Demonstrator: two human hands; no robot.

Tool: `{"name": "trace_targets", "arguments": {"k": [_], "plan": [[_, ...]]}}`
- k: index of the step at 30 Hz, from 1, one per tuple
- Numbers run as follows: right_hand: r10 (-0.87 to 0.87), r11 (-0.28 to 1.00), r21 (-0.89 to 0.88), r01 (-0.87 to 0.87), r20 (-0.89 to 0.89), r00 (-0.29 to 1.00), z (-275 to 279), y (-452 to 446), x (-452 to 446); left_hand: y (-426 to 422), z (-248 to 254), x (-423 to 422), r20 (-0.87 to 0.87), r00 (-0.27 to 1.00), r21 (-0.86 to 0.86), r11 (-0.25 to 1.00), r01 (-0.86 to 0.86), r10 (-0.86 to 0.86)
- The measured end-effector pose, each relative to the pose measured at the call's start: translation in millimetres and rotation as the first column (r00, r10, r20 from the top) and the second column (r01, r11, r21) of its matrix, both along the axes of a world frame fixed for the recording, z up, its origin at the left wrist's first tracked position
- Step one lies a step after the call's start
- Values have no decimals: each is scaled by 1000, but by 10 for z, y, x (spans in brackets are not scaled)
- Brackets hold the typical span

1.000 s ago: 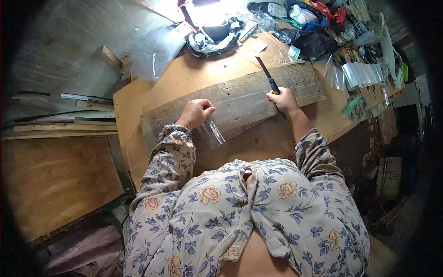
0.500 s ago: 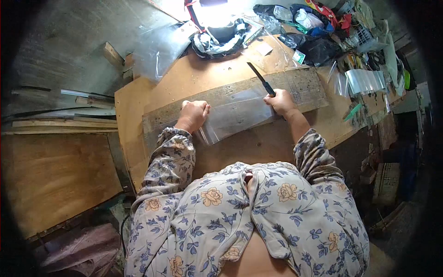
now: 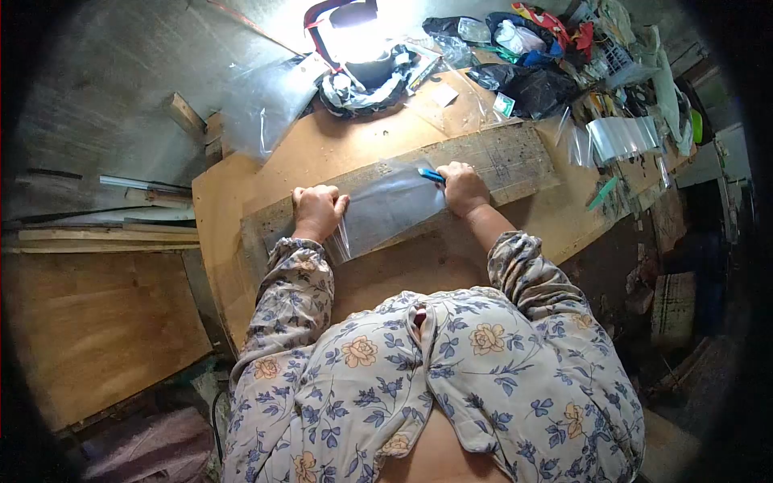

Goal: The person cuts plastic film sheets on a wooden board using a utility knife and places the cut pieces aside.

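A clear plastic sheet (image 3: 390, 205) lies across a worn wooden board (image 3: 515, 165) on the table. My left hand (image 3: 320, 212) is closed at the sheet's left end, fingers curled onto the plastic and board. At the sheet's right end, my right hand (image 3: 465, 190) grips a utility knife (image 3: 431, 175). The knife's blue end sticks out to the left over the plastic; its blade cannot be made out, and the rest of the handle is hidden in my fingers. Whether my right fingers also pinch the sheet is hidden.
A bright lamp (image 3: 354, 36) stands at the back beside a black plastic bag (image 3: 362, 101). Bags and a basket (image 3: 616, 60) pile up at the back right. Rolled clear plastic (image 3: 624, 138) and a green strip (image 3: 602, 193) lie on the right of the table (image 3: 225, 181).
The knife has turned from pointing up and away, blade showing, to lying nearly level to the left. Both hands and the whole scene sit slightly further left in view.
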State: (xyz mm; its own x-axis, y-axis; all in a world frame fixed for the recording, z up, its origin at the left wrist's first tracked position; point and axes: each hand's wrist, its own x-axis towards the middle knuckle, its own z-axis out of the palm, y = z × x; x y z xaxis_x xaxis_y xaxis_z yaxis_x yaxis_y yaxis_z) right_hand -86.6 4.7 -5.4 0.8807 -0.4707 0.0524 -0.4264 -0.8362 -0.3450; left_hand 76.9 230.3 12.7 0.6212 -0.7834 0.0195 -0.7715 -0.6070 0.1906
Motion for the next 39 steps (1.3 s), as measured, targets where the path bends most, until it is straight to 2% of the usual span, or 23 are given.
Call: {"name": "trace_targets", "arguments": {"k": [3, 4, 7, 8, 11, 12, 13, 15, 17, 18, 20, 21, 23, 25, 27, 30, 32, 34, 37, 39], "plan": [[68, 994, 93, -66, -15, 998, 60, -80, -145, 1, 17, -19, -5, 999, -1, 999, -35, 35], [78, 973, 219, -67, -46, 996, 23, -143, -173, 7, -4, -11, -5, 999, -6, 999, -38, 38], [120, 959, 274, -79, -136, 983, 85, -247, -168, 12, 7, 1, 16, 1000, 26, 999, -18, 17], [150, 965, 241, -99, -204, 967, 123, -277, -149, 7, 15, -21, 19, 1000, 26, 1000, -12, 12], [152, 968, 231, -93, -253, 955, 276, -264, -63, -84, 92, -107, 116, 992, 26, 998, -57, 54], [177, 972, 205, -113, -329, 927, 367, -264, -29, -180, 70, -186, 212, 977, -75, 997, 35, -19], [174, 973, 204, -110, -326, 929, 420, -274, 4, -281, 27, -295, 314, 946, -165, 977, 135, -78], [245, 953, 268, -144, -397, 885, 476, -320, 79, -571, -93, -562, -5, 950, -130, 942, 308, -312], [265, 954, 240, -179, -403, 876, 343, -399, 167, -771, -86, -806, -75, 867, -227, 855, 466, -493], [284, 952, 226, -208, -387, 877, 320, -407, 204, -847, -108, -852, -73, 865, -227, 853, 469, -496], [292, 953, 203, -225, -415, 862, 273, -444, 242, -983, -160, -879, 40, 870, -64, 867, 494, -492], [289, 954, 204, -221, -416, 862, 281, -457, 255, -1021, -102, -865, 38, 868, -65, 866, 496, -495], [319, 945, 197, -261, -384, 867, 284, -477, 246, -1056, 12, -823, -13, 862, 5, 862, 507, -506], [265, 957, 211, -199, -355, 897, 256, -444, 122, -1041, 23, -800, -46, 879, -32, 880, 474, -475], [101, 973, 227, -28, -316, 943, 186, -387, -60, -1046, 44, -782, -108, 900, 42, 902, 429, -423], [42, 965, 260, 39, -300, 953, 330, -250, -525, -1001, -152, -772, -6, 903, -2, 903, 430, -430], [-43, 952, 298, 71, -98, 994, 128, -186, -924, -1003, -120, -764, -41, 901, 22, 901, 433, -432], [-29, 962, 273, -17, 164, 986, 140, -44, -1256, -1013, -109, -755, -73, 901, 47, 901, 432, -428], [-100, 943, 326, 64, 96, 990, 291, 169, -1548, -988, -130, -763, -52, 901, 29, 901, 432, -431], [-98, 954, 295, 61, 113, 989, 325, 254, -1605, -1002, -145, -756, -36, 902, 45, 901, 431, -429]]}}
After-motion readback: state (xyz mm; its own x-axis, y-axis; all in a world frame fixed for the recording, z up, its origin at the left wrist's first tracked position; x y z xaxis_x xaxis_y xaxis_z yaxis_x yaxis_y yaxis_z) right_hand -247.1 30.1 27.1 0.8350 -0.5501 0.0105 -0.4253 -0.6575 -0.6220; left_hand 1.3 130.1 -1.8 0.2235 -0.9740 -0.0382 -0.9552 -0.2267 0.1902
